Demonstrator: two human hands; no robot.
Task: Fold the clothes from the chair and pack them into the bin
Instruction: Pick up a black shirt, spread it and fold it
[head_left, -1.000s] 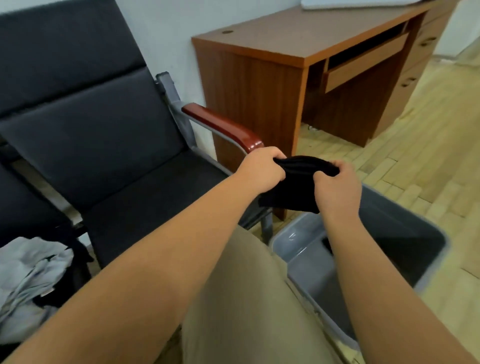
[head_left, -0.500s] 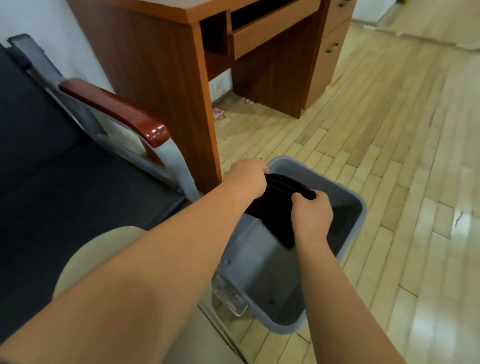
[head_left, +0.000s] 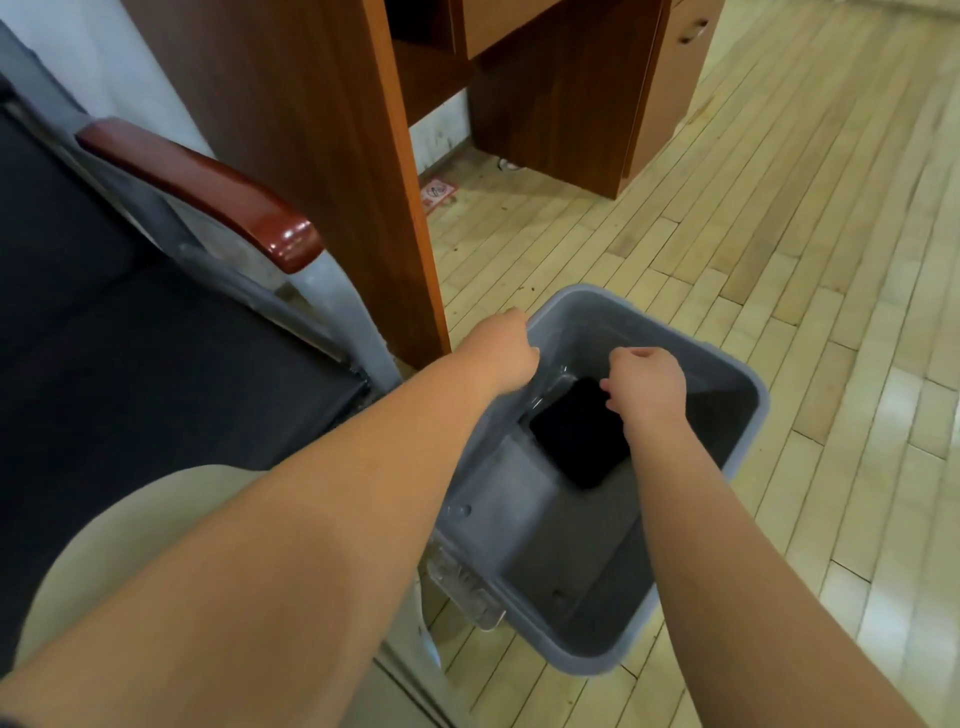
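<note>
A pale plank floor (head_left: 779, 234) fills the right of the frame, with a brown wooden desk (head_left: 311, 130) at the top and a dark chair (head_left: 130, 364) with a red-brown armrest (head_left: 208, 192) on the left. Low in the centre stands the grey bin (head_left: 748, 376), and I look straight down into it.

A folded black garment (head_left: 571, 436) lies flat on the bin's floor, towards its upper-left end. Its long axis seems to run from upper left to lower right of the frame. The rest of the bin floor shows bare grey.

My right hand (head_left: 649, 387) hovers over the bin, just right of and above the garment in the picture. Its fingers (head_left: 609, 397) are loosely curled with nothing visible between them, though they overlap the cloth's upper right edge in this view. My left hand (head_left: 501, 345) sits at the bin's upper-left corner. Its fingers are hidden past the knuckles, and I cannot tell whether they grip the rim or only rest there.

I judge this piece packed. The garment sits between the two hands, nearer the right, so any last pat or straightening would fall to that hand, reaching down and left. The chair lies to the left, nearer my left arm; any further clothes are outside this frame.
</note>
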